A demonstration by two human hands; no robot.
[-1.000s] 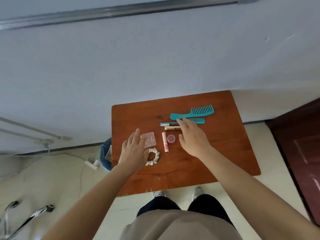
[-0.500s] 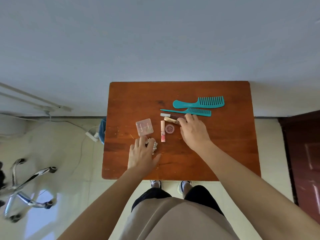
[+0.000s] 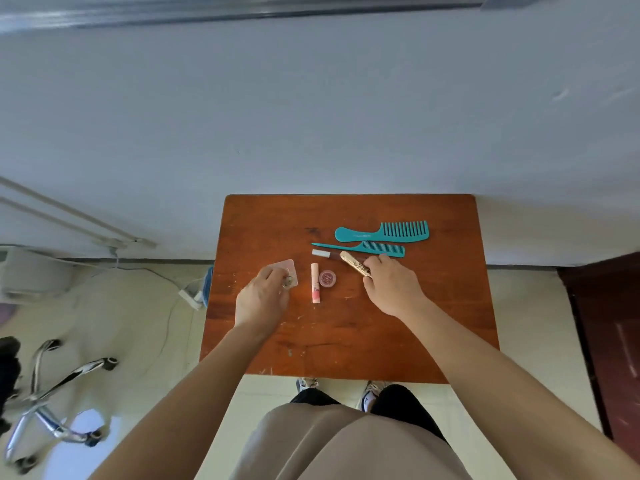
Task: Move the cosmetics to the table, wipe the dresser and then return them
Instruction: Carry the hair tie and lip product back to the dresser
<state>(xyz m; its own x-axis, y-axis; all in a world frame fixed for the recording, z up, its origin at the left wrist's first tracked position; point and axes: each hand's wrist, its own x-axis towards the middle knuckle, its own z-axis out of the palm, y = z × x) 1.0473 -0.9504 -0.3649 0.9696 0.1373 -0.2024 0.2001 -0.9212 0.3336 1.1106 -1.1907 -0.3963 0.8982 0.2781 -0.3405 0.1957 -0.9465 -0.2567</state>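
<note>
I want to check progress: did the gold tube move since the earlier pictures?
Yes. The gold tube now sits tilted in the right hand, its far end lifted toward the narrow teal comb. Earlier it lay flat, parallel to that comb.

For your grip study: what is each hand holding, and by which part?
The right hand grips the gold tube by its near end. The left hand has gathered up the scrunchie in its fingers; the exact hold cannot be told.

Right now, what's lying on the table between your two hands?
In the head view, a pale pink tube and a small round pink pot lie between the left hand and right hand.
</note>
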